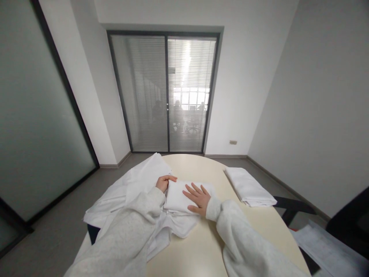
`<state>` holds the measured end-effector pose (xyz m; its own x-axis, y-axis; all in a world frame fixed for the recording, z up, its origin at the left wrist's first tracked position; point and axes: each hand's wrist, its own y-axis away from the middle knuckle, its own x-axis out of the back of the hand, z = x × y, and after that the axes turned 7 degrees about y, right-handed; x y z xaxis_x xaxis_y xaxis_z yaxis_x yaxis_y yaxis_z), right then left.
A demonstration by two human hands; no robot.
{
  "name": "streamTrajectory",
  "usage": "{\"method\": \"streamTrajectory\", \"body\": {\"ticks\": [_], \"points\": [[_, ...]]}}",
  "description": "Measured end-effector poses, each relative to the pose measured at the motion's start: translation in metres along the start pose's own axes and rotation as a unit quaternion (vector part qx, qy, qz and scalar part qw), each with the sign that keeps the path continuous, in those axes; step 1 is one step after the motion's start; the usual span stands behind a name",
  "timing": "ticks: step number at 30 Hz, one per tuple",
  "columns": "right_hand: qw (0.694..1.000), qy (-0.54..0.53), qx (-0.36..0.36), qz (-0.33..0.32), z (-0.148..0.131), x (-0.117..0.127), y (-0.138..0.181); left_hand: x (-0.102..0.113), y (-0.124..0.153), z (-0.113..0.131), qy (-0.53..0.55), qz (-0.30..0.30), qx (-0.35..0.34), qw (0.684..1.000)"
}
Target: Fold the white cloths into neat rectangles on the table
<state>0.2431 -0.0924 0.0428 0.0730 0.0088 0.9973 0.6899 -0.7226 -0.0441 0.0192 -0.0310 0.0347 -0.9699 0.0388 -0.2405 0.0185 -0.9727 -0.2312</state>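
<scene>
A: What's under the fingers?

B: One folded white cloth (pixel 176 197), flat on the pale tabletop (pixel 198 163). Right hand (pixel 198 199): fingers spread across its top, hiding part of it from me. Left hand (pixel 163 183): at its left edge, one finger reaching over the top; the rest curl out of sight, so I can't tell whether they pinch it.

A: Cloth count?

B: Two folded pieces: this one, and a second folded cloth (pixel 249 187) to the right of the right fingers, well apart. Left of the left fingers, a loose white spread (pixel 132 186); I can't count its pieces. A flap (pixel 184 227) spills nearside of both hands, partly lost under the left sleeve (pixel 123 234).

A: Anything else around?

B: Both sleeves block my near view. Far right of the right fingers, one dark chair (pixel 353 219), cut off at my view's edge, a pale sheet (pixel 328 244) near it. Beyond all the fingertips, two glass panels with blinds (pixel 141 96); shapes behind them blurred.
</scene>
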Motion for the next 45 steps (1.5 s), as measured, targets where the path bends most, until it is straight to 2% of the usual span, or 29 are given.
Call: {"method": "streamTrajectory", "body": {"ticks": [3, 6, 9, 11, 13, 16, 19, 21, 26, 28, 33, 36, 38, 40, 43, 45], "points": [[1.0, 0.011, 0.001, 0.006, 0.006, 0.0, 0.0, -0.003, 0.007, 0.011, -0.088, 0.007, -0.088, 0.992], [1.0, 0.017, -0.009, 0.011, 0.007, -0.001, 0.0, -0.011, 0.018, 0.033, -0.169, -0.029, -0.166, 0.971], [1.0, 0.016, -0.016, 0.009, 0.004, -0.003, -0.001, -0.025, 0.027, 0.056, -0.211, -0.074, -0.213, 0.951], [1.0, 0.016, -0.015, 0.008, 0.004, -0.004, -0.001, -0.032, 0.03, 0.062, -0.218, -0.118, -0.213, 0.945], [1.0, 0.017, -0.013, 0.007, 0.005, -0.005, -0.002, -0.035, 0.032, 0.056, -0.229, -0.172, -0.184, 0.94], [1.0, 0.008, -0.013, -0.001, 0.012, -0.006, -0.003, -0.028, 0.031, 0.026, -0.283, -0.221, -0.137, 0.923], [0.999, -0.018, -0.033, -0.027, 0.021, -0.004, -0.004, -0.015, 0.029, -0.005, -0.327, -0.219, -0.135, 0.909], [0.996, -0.027, -0.067, -0.045, 0.026, -0.003, -0.005, -0.01, 0.027, -0.015, -0.341, -0.208, -0.153, 0.904], [0.991, -0.02, -0.115, -0.066, 0.031, -0.003, -0.008, -0.007, 0.024, -0.018, -0.376, -0.203, -0.158, 0.89], [0.989, -0.01, -0.133, -0.057, 0.035, -0.007, -0.01, -0.006, 0.023, -0.017, -0.379, -0.192, -0.152, 0.893], [0.973, 0.0, -0.229, -0.032, 0.058, -0.021, -0.012, 0.0, 0.02, -0.022, -0.359, -0.176, -0.141, 0.906], [0.961, -0.02, -0.275, -0.019, 0.069, -0.028, -0.013, 0.002, 0.02, -0.028, -0.378, -0.17, -0.163, 0.895], [0.952, -0.031, -0.303, -0.011, 0.073, -0.031, -0.014, 0.002, 0.021, -0.031, -0.414, -0.162, -0.189, 0.876], [0.941, -0.027, -0.338, -0.002, 0.073, -0.033, -0.015, 0.0, 0.023, -0.031, -0.476, -0.167, -0.191, 0.842], [0.906, -0.001, -0.423, 0.006, 0.071, -0.034, -0.018, -0.003, 0.027, -0.028, -0.596, -0.195, -0.149, 0.765], [0.883, 0.012, -0.469, 0.003, 0.069, -0.035, -0.019, -0.004, 0.029, -0.025, -0.641, -0.195, -0.128, 0.731]]}}
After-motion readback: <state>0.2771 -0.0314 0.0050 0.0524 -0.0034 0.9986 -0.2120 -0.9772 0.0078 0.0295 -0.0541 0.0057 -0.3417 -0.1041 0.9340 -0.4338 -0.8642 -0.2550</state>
